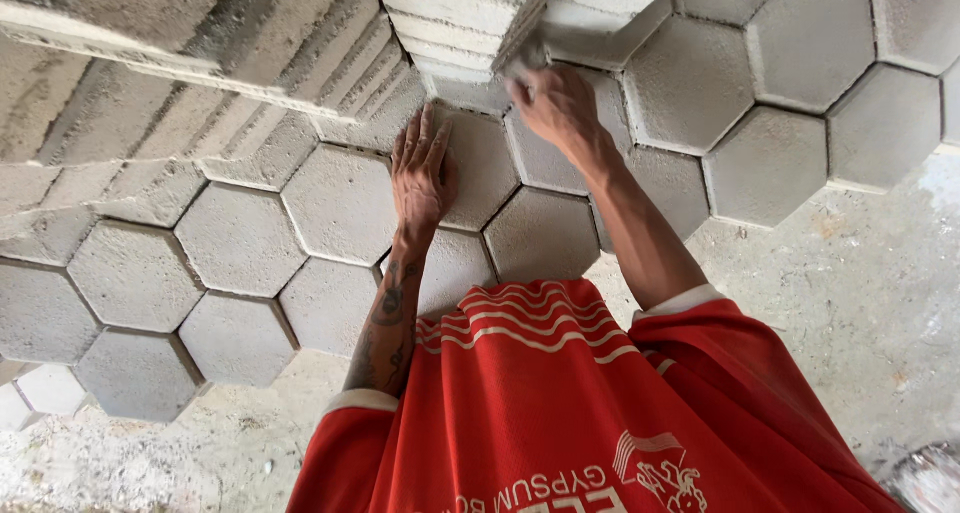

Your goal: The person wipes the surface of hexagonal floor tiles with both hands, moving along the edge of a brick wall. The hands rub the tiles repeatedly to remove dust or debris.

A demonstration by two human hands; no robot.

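**Two hands on a field of hexagonal pavers**

Head-camera view, apparently turned upside down: the person's red shirt (560,413) with cream stripes fills the bottom of the frame, and both bare forearms reach up and away from it.

The left hand (420,173) lies flat, palm down, on a grey hexagonal paver (480,168), fingers (412,138) straight and close together, only slightly fanned, the tips close to the paver's far edge. The forearm behind it carries dark tattoo marks.

The right hand (555,108) sits just beside it, further up the frame, curled around a small grey tool or block (522,61) at the seam where the laid hexagons meet a stack of ribbed grey blocks (450,23). Its fingers are bent and closed on that item; what the item is cannot be told, since it is blurred and mostly covered.

Laid pavers (240,238) spread in a honeycomb pattern left and right of the hands, joints tight between them. Bare, dusty concrete ground (850,293) shows beyond the edge of the paved patch, at the right and lower left.
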